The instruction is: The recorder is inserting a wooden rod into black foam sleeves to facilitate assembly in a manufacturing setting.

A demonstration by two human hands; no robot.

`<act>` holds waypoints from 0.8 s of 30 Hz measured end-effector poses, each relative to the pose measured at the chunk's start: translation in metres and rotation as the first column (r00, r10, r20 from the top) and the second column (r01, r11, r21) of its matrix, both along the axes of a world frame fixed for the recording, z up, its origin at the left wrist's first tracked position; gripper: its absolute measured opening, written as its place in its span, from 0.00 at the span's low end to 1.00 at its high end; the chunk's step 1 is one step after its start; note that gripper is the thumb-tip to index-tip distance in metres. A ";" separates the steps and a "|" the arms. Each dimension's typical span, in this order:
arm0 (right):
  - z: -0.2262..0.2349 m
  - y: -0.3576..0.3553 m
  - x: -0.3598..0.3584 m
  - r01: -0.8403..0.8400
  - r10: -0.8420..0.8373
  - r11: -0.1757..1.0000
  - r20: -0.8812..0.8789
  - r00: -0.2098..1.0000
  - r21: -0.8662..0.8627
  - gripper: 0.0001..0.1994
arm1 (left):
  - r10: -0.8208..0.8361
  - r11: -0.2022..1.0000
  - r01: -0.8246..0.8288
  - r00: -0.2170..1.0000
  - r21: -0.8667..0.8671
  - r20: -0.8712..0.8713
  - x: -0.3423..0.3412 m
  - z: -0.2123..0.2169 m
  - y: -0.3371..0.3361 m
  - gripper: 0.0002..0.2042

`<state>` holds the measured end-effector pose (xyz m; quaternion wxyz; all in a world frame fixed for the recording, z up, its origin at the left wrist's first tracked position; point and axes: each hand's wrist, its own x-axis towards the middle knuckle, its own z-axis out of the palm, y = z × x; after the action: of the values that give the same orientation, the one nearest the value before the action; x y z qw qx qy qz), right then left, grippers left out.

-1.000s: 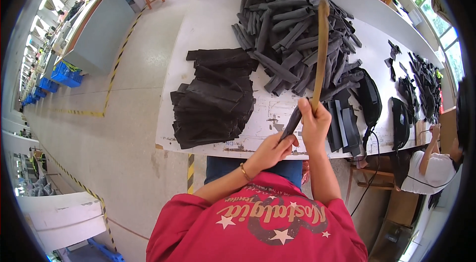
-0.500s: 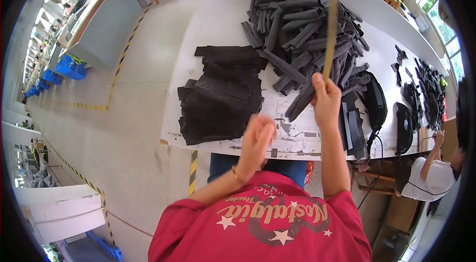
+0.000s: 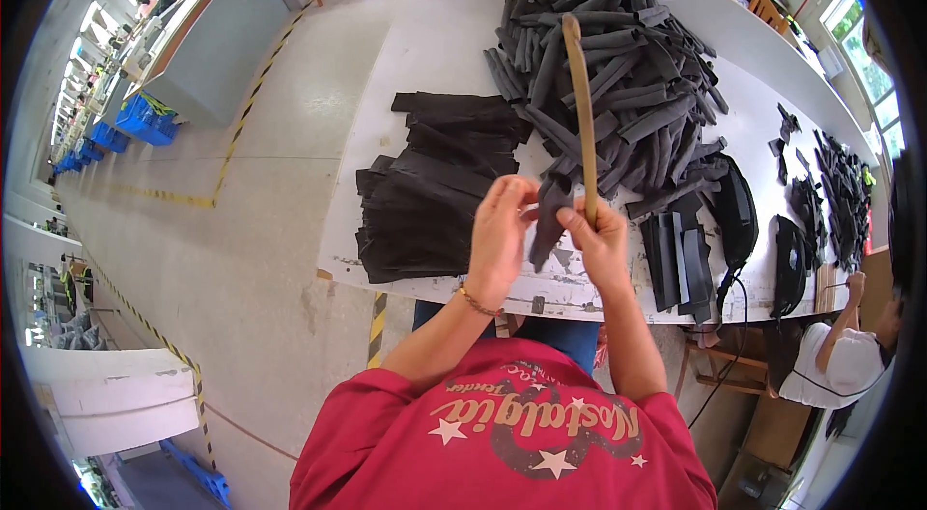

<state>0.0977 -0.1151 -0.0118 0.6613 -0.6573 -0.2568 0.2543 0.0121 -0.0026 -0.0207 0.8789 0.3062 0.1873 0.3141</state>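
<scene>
- Right hand has its fingers closed around a long wooden stick, held upright over the tabletop's near edge.
- Left hand pinches a black strip beside the stick.
- Flat black sheets lie stacked to the left.
- Rolled black tubes are heaped farther back.

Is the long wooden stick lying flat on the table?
No, the right hand holds the wooden stick upright above the white table, beside a dark strip.
</scene>
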 end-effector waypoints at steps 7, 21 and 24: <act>0.092 0.029 0.153 0.481 -0.507 0.840 0.676 0.534 0.251 0.23 | 0.245 0.175 0.319 0.902 0.931 -0.355 -0.017 0.023 0.099 0.05; -0.007 -0.083 0.058 -0.010 0.146 0.916 0.309 0.940 -0.402 0.09 | 0.147 -0.186 0.544 0.839 0.818 -0.524 0.007 -0.031 0.150 0.03; 0.012 -0.095 0.044 -0.122 0.300 0.846 0.274 0.914 -0.520 0.10 | 0.174 -0.174 0.466 0.882 0.867 -0.439 0.000 -0.020 0.145 0.03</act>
<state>0.1416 -0.2105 0.0004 0.3841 -0.8050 -0.3667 0.2644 0.0125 0.1426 -0.0410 0.3001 0.9398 0.0250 0.1617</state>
